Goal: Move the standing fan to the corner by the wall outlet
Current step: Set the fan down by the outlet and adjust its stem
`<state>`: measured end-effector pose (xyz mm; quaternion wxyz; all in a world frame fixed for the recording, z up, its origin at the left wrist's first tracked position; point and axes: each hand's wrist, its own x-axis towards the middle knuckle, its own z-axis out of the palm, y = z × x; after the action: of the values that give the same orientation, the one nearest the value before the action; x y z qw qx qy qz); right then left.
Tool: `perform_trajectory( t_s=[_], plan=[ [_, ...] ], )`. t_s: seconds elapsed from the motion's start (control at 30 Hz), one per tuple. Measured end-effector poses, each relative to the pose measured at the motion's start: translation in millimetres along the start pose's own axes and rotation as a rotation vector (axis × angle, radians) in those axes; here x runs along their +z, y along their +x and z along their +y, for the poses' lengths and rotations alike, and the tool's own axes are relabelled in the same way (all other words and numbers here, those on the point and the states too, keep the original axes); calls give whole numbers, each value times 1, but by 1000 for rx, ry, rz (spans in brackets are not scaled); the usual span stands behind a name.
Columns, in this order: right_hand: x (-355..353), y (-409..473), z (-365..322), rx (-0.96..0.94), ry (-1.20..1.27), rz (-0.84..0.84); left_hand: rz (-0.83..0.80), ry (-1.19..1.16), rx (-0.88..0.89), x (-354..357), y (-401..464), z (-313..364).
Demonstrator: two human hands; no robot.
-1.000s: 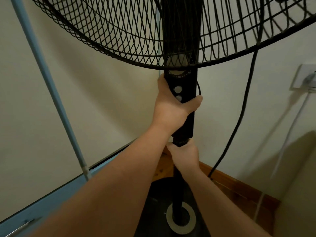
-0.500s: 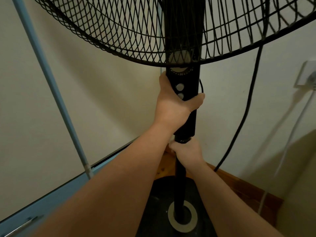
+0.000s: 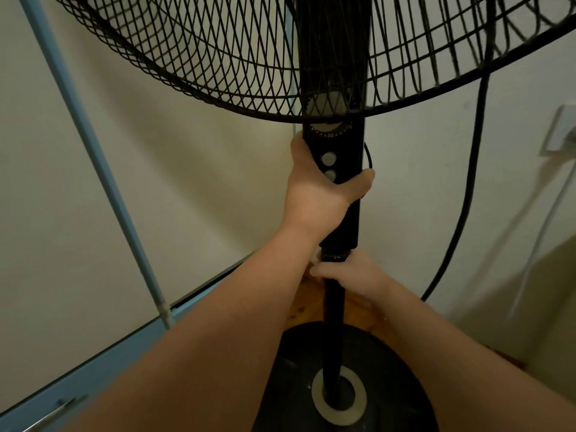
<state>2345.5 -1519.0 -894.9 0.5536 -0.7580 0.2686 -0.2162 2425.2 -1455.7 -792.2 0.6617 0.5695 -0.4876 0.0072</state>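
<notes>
The black standing fan stands upright in front of me, its wire cage filling the top of the view and its round base on the floor in the corner. My left hand grips the control column just under the timer dial, thumb wrapped round the right side. My right hand grips the thinner pole right below the column. The fan's black cord hangs down on the right. A white wall outlet with a plug in it sits at the right edge.
A light blue pole slants down the left side to a blue frame low along the wall. A wooden skirting board lines the corner behind the base. A pale cable drops from the outlet.
The fan and both hands sit slightly higher and further right in view than a second ago, and the base shows more. The grips have not changed.
</notes>
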Motion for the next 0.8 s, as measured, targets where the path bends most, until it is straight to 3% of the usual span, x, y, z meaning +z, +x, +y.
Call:
perform_trajectory(
  t_s=[0.1, 0.3, 0.4, 0.47, 0.67, 0.8],
  plan=[
    [8, -3, 0, -12, 45, 49, 9, 5, 3, 1, 0, -1],
    [34, -4, 6, 11, 209, 324, 14, -9, -4, 0, 0, 0],
    [49, 0, 6, 68, 142, 538, 7, -17, -6, 0, 0, 0],
    [54, 0, 7, 77, 129, 592, 9, -15, -5, 0, 0, 1],
    [22, -5, 14, 14, 135, 219, 1, -23, -24, 1, 0, 1],
    [16, -4, 13, 19, 116, 159, -1, -22, -18, 1, -1, 2]
  ],
)
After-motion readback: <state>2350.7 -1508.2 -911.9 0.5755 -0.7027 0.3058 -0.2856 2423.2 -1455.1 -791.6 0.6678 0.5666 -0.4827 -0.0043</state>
